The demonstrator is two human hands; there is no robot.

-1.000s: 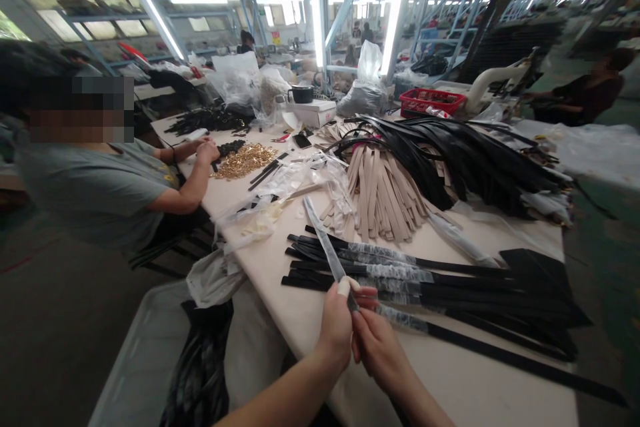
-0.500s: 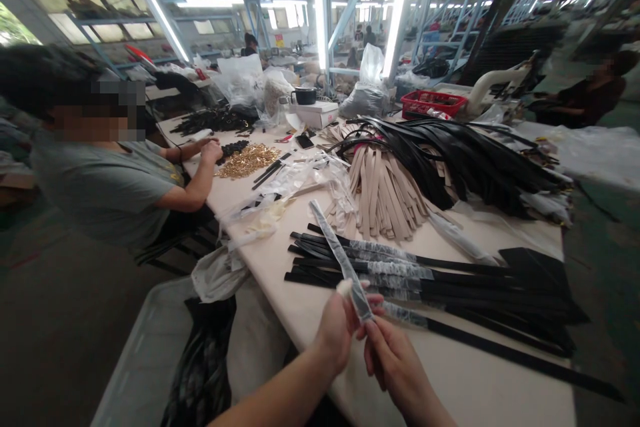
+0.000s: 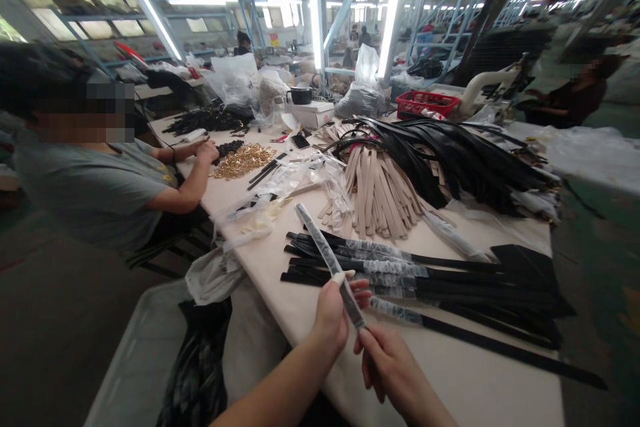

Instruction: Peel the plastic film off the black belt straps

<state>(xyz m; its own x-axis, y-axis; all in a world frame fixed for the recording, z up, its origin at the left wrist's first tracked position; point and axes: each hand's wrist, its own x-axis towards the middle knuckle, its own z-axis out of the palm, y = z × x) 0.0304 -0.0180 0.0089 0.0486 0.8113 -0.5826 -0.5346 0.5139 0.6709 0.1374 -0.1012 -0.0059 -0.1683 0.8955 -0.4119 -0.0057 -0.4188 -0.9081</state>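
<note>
A narrow dark strap wrapped in clear plastic (image 3: pixel 321 245) slants across the front of the table, held between both hands. My left hand (image 3: pixel 334 313) grips it around the middle, thumb on top and the other fingers behind; the thumb has a pale cover on its tip. At the strap's near end, my right hand (image 3: pixel 393 360) pinches it between thumb and fingers. Just beyond lies a bundle of black straps (image 3: pixel 465 280), several with plastic sleeves (image 3: pixel 395 268) around them. One separate black strap (image 3: pixel 490 341) lies nearest on the right.
Behind are beige straps (image 3: pixel 383 190) and a heap of glossy black straps (image 3: pixel 450 153). A co-worker (image 3: pixel 100 180) sits at left by gold metal pieces (image 3: pixel 245 161). A red basket (image 3: pixel 427 105) stands at the back. A plastic bin (image 3: pixel 135 340) is below the table's left edge (image 3: pixel 265 300).
My right hand has moved slightly down along the strap's near end, apart from my left hand. The left hand has its thumb more firmly over the strap. The whole view has shifted slightly.
</note>
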